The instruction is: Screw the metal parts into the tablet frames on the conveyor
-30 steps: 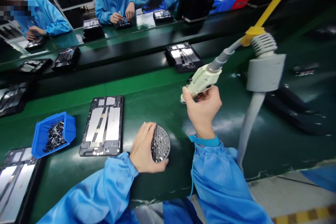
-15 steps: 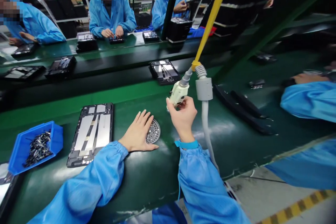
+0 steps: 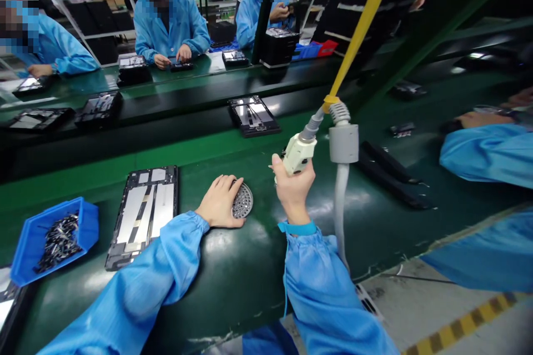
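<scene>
Disc (image 3: 244, 202), round, grey and perforated: located on the green table (image 3: 245, 277), between the opened tablet (image 3: 144, 213) and the handheld tool (image 3: 300, 154).

Left hand (image 3: 219, 201): grasps the disc from its left side, palm down. The fingers curl over the far part of the rim, and the thumb lies along the near part. The right part of the perforated face is exposed.

Right hand (image 3: 295, 186): closed around the cream-coloured body of the handheld tool, thumb on the left side. The tool is tilted, with its grey fitting toward the upper right, where it meets a yellow strap (image 3: 362, 28). A grey hose (image 3: 341, 205) runs down past the right forearm from a grey collar (image 3: 344, 144). The tool tip is partly hidden by the hand.

Opened tablet: flat on the table, interior facing up; the left sleeve (image 3: 179, 252) overlaps its near right part. Blue bin (image 3: 25, 255): left of the tablet, containing small dark and silvery parts (image 3: 60, 241). Long black pieces (image 3: 391, 175): on the table, right of the hose.

Second opened tablet (image 3: 253, 115): beyond the hands, near the raised far section. A co-worker's blue sleeve (image 3: 483, 152) enters at the right.
</scene>
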{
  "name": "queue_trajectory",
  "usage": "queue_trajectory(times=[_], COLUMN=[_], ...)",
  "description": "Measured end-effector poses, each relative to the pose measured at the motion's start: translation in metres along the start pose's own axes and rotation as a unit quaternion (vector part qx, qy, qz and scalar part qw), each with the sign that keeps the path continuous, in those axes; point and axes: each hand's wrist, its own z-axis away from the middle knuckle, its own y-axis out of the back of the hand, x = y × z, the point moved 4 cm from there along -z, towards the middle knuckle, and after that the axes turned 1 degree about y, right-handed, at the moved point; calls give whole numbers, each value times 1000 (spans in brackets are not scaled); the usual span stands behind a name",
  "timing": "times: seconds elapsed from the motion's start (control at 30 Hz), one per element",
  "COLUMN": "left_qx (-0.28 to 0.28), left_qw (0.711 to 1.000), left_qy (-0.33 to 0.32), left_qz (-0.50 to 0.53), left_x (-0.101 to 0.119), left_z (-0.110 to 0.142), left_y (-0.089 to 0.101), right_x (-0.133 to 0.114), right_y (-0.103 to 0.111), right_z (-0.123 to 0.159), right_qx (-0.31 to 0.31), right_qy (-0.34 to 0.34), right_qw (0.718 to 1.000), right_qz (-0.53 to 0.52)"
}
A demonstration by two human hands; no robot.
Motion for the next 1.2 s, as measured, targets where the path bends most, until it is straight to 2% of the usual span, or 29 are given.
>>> queue_trajectory(times=[0.1, 0.23, 0.4, 0.53, 0.73, 0.93, 1.07, 1.2], left_qx=[36, 37, 42, 39, 40, 35, 85, 96], left_qw=[998, 999, 997, 998, 998, 996, 986, 976], left_qy=[48, 34, 62, 42, 35, 26, 65, 114], left_qz=[-7, -4, -19, -30, -43, -75, -127, -160], left_x=[17, 37, 32, 31, 39, 39, 49, 65], left_z=[23, 50, 51, 48, 50, 55, 68, 73], left_y=[-10, -18, -13, -12, -14, -15, -22, -35], right_x=[1, -2, -8, -11, -12, -17, -17, -19], right_y=[1, 2, 2, 2, 4, 3, 3, 7], right_z=[0, 1, 0, 0, 0, -1, -1, -1], right_qx=[-4, -6, 7, 6, -3, 7, -21, 10], right_qy=[5, 4, 33, 61, 33, 40, 28, 49], right_qw=[1000, 1000, 999, 997, 999, 999, 998, 998], right_qz=[12, 0, 24, 37, 30, 25, 42, 37])
